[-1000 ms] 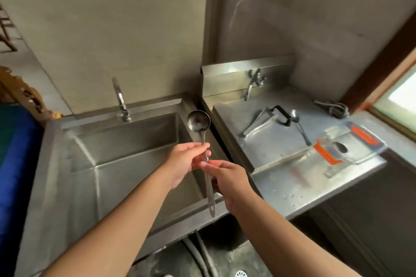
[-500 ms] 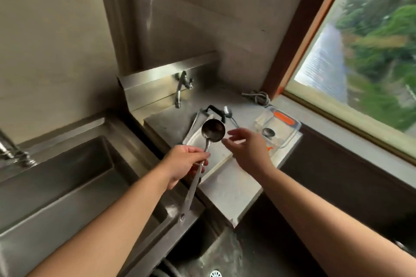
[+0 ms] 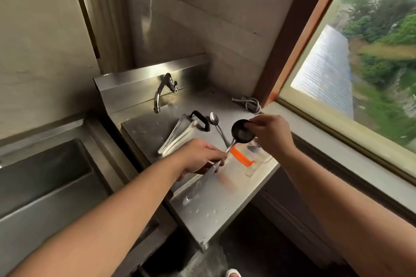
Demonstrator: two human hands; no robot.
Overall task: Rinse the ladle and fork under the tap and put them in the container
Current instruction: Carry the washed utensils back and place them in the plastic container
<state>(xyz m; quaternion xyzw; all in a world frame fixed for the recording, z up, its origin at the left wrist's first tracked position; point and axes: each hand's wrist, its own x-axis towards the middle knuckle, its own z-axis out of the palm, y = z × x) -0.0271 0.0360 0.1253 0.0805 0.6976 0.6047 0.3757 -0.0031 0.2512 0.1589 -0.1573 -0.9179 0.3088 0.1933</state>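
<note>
— While both arms reach over the steel desk (image 3: 216, 200), where exactly is the ladle (image 3: 242, 134)?

— Up in the air, above the clear container (image 3: 252, 164) with the orange clips. The left hand (image 3: 198, 159) is clenched round the ladle's handle, part-way down, and the handle's free end sticks out below that fist towards the desk's near edge. The right hand (image 3: 271, 135) pinches the far rim of the dark bowl with its fingertips. So both hands have hold of the same ladle, one at each end.

— And the container itself?

— It sits at the right end of the desk, just beside the window ledge (image 3: 337, 141). The right hand and the ladle bowl cover most of it; I cannot tell what lies inside.

— Do you see the fork?

— Not that I can pick out. Behind the hands a spoon (image 3: 215, 119) lies flat on the desk, bowl towards the wall, and to its left a pair of tongs (image 3: 174, 139) with a black handle or loop (image 3: 200, 119) near them. Whether a fork is among them I cannot tell.

— The tap?

— A small tap (image 3: 162, 92) is fixed to the steel backsplash, its spout curving down over the desk; no water shows under it. The deep sink (image 3: 45, 177) lies to the left, well apart from the hands. Water drops speckle the desk's near corner.
</note>
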